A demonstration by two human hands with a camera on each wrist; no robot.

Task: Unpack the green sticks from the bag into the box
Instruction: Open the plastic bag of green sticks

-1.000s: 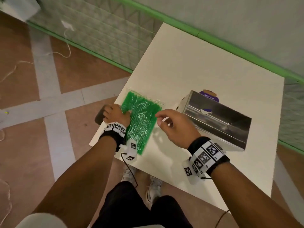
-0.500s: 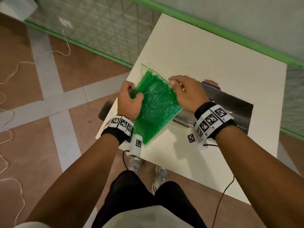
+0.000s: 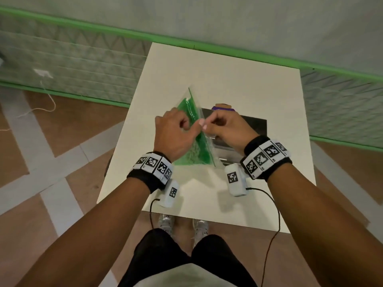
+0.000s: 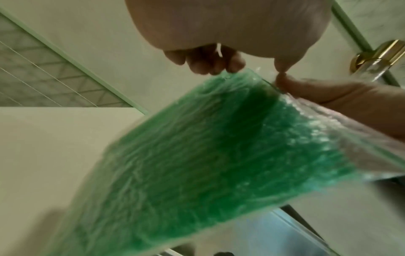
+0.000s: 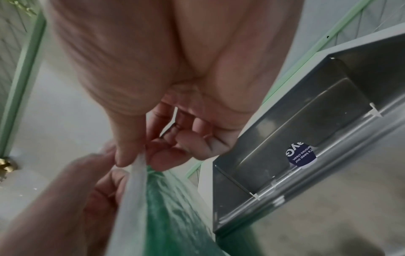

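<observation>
A clear plastic bag (image 3: 193, 108) packed with green sticks (image 3: 191, 153) is held upright above the white table (image 3: 238, 83), its top edge between my hands. My left hand (image 3: 176, 131) pinches the top strip from the left. My right hand (image 3: 220, 127) pinches the same strip from the right. In the left wrist view the green sticks (image 4: 197, 164) fill the frame below the fingers. In the right wrist view the bag's clear strip (image 5: 133, 190) runs down from the thumb. The silver box (image 3: 251, 125) lies open behind my right hand, and its inside (image 5: 306, 129) shows nothing in it.
A purple label (image 3: 223, 108) sits at the box's far edge; a round purple sticker (image 5: 301, 155) shows on its wall. A green-trimmed wall runs behind the table. Cables hang from both wrist units over the near table edge. My shoes stand below that edge.
The bag came off the table's left edge and now stands on end in front of the box. Both hands moved to its top edge and pinch it there.
</observation>
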